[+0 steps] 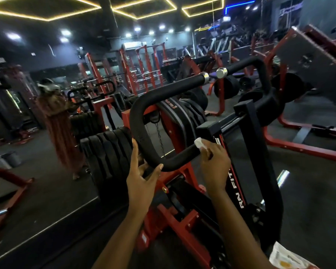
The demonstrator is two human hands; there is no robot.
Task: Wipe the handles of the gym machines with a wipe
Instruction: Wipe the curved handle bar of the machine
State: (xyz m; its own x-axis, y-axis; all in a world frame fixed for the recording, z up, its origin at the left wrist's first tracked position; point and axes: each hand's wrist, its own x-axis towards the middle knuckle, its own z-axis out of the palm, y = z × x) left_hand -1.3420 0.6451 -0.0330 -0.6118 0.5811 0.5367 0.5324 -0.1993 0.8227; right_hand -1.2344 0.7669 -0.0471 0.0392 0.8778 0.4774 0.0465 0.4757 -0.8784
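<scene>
White wipe in right hand's curled fingers, on handle

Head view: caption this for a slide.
Right hand presses a white wipe on the black padded looped handle; left hand touches its bend.

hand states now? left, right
Left hand: open, fingers straight against the black handle.
Right hand: holding the white wipe, pressing it on the handle.

Yellow light strips frame the dark ceiling, white spotlights between them. Red racks stand along the back, a mirror covers the left wall, the dark floor gleams.
</scene>
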